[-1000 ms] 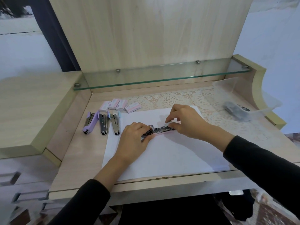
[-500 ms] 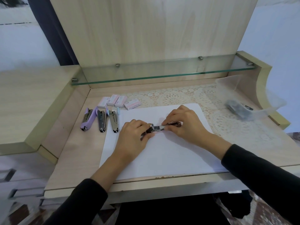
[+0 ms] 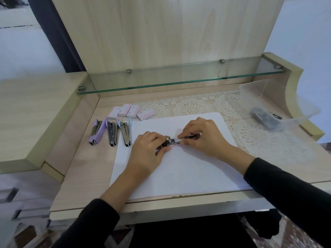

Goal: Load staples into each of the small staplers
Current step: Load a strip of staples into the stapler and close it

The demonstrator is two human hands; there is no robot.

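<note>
A small dark stapler (image 3: 176, 140) lies open on the white sheet of paper (image 3: 179, 176), its metal staple channel facing up. My left hand (image 3: 148, 151) grips its near left end. My right hand (image 3: 204, 136) holds the far right end, with the fingertips pinched on the channel. Three more small staplers lie side by side to the left of the paper: a purple one (image 3: 95, 131), a grey one (image 3: 112, 133) and a light blue one (image 3: 126, 133). Several pink staple boxes (image 3: 131, 112) sit in a row behind them.
A clear plastic container (image 3: 279, 104) with dark objects inside stands at the right on a lace mat (image 3: 197, 104). A glass shelf (image 3: 179, 79) hangs over the back of the desk. A raised wooden ledge (image 3: 35, 113) borders the left side.
My right hand has dropped from above the stapler onto its channel and far end. The left hand has kept its grip. The camera has tilted slightly.
</note>
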